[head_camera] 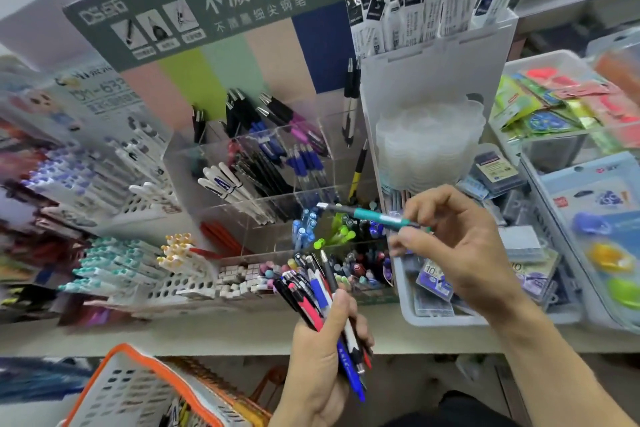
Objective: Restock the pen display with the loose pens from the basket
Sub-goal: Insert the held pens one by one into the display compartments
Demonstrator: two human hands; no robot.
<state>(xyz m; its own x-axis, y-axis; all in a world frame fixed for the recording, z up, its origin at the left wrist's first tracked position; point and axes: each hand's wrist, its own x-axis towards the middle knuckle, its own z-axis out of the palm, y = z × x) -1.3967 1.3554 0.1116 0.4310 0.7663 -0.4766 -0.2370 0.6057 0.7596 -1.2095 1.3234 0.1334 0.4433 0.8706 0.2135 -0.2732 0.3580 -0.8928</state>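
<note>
Shelf (242, 333): one teal pen (377, 217), two hands.

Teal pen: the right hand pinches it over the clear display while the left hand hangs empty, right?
Not quite. The head view shows the left hand gripping a bundle of pens, not empty. The right hand does pinch the teal pen over the clear display.
</note>
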